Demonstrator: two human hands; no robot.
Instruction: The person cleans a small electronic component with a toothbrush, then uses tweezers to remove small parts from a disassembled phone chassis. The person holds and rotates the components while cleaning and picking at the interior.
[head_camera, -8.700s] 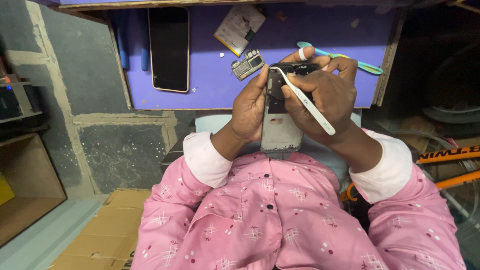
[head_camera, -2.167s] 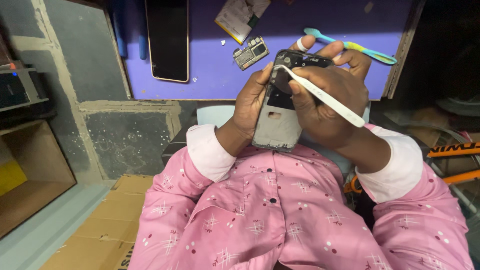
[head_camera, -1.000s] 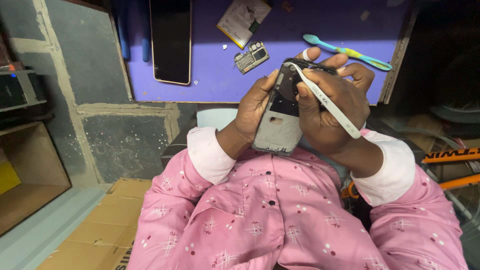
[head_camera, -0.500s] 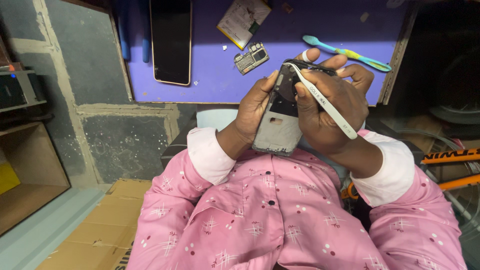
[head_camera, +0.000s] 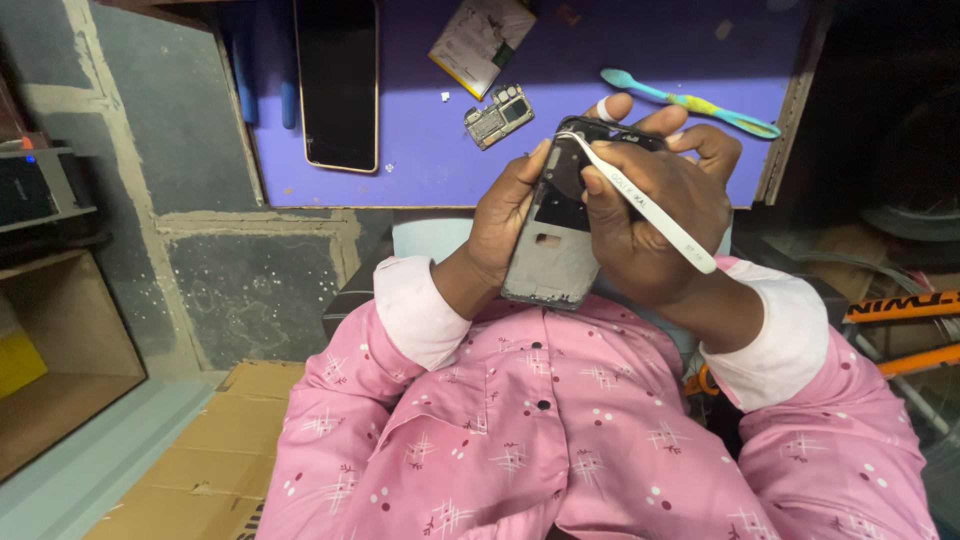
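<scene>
My left hand (head_camera: 505, 205) grips the left edge of an opened phone frame (head_camera: 553, 245), held upright above my lap. My right hand (head_camera: 655, 205) wraps the frame's right side and upper end and also holds white tweezers (head_camera: 640, 205). The tweezers' tips rest at the frame's top, near the dark camera area. One fingertip of my right hand wears a white band. Pink patterned sleeves with pale cuffs cover both arms.
On the purple mat (head_camera: 420, 150) beyond lie a phone screen panel (head_camera: 338, 85), a small circuit board (head_camera: 497, 115), a battery (head_camera: 480, 40) and a teal brush (head_camera: 690, 100). A wooden box (head_camera: 60, 360) stands at the left and cardboard (head_camera: 190, 470) lies on the floor.
The phone frame has tilted a little to the left and the tweezers' tips have shifted along its top edge. Both hands keep their hold.
</scene>
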